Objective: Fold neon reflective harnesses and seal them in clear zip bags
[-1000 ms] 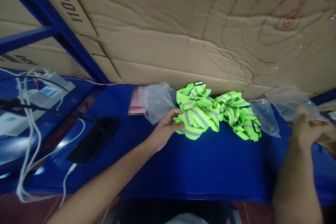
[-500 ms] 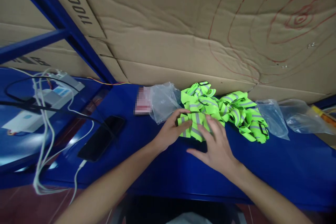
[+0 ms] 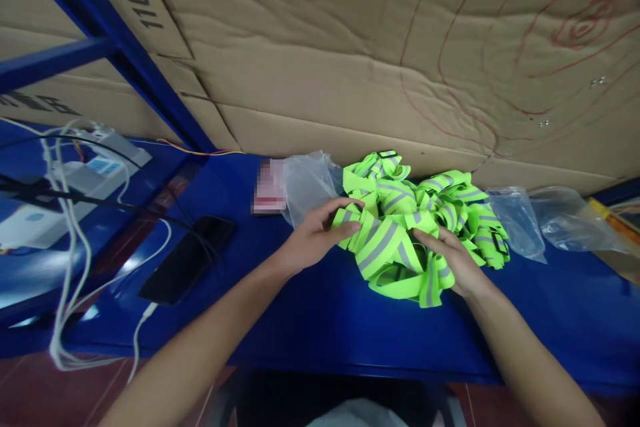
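Observation:
A bundle of neon-yellow reflective strap [image 3: 387, 247] with grey stripes is spread between my two hands, just above the blue tabletop [image 3: 310, 327]. My left hand [image 3: 317, 233] pinches its left end, thumb on top and fingers behind. At the bundle's right side, my right hand [image 3: 455, 257] grips a band with the thumb in front; its other fingers are partly hidden behind the fabric. Loose loops hang toward me between the hands. More reflective straps [image 3: 455, 197] with black buckles lie heaped against the cardboard behind.
Clear plastic bags lie left [image 3: 310, 180] and right [image 3: 517, 220] of the heap. A pinkish blurred item [image 3: 270, 187] sits by the left bag. Farther left are a black phone [image 3: 185, 260], white cables [image 3: 63, 267] and a power strip [image 3: 70, 193]. Cardboard [image 3: 310, 47] stands behind.
The folded strap bundle has been opened out, and its loops now hang toward me. My right hand has moved right and closed on a band; my left keeps its end.

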`<state>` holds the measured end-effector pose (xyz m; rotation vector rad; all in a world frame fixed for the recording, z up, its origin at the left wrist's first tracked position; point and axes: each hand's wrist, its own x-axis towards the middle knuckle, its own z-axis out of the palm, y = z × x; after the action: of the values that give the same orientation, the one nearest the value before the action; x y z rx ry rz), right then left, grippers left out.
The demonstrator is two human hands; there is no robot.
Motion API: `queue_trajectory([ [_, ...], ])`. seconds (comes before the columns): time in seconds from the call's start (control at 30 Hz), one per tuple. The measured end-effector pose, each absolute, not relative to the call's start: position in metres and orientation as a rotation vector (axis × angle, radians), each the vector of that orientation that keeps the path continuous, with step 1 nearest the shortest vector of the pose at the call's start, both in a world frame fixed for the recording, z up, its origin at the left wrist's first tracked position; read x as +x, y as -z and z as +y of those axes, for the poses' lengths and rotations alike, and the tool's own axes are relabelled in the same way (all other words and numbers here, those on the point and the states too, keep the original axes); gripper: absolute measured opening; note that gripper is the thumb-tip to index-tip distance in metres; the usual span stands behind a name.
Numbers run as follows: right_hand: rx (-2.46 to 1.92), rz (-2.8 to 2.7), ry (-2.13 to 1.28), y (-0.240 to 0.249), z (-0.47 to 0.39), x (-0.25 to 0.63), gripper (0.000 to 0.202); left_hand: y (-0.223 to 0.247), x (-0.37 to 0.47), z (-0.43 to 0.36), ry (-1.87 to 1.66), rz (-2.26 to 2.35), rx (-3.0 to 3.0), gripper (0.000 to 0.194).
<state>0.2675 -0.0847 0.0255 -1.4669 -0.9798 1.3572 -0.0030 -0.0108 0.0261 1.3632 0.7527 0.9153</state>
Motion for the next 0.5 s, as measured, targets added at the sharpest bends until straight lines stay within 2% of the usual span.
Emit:
queue_trajectory([
  [0.13, -1.421, -0.826, -1.605, -0.032, -0.082, 0.279, 0.050, -0.034, -0.009, -0.007, -0.962, 0.818, 1.385, 0.043],
  [0.3, -1.460, -0.904, -1.655, -0.051, -0.079, 0.301, 0.065, -0.039, -0.024, 0.001, -1.029, 1.011, 1.422, 0.044],
  [0.4, -1.471, -0.935, -1.430, -0.056, -0.074, 0.310, 0.057, -0.036, -0.029, 0.002, -0.974, 1.091, 1.511, 0.047],
  [0.5, -1.485, -0.953, -1.026, -0.055, -0.068, 0.326, 0.049, -0.030, -0.027, -0.002, -0.937, 1.198, 1.707, 0.043],
])
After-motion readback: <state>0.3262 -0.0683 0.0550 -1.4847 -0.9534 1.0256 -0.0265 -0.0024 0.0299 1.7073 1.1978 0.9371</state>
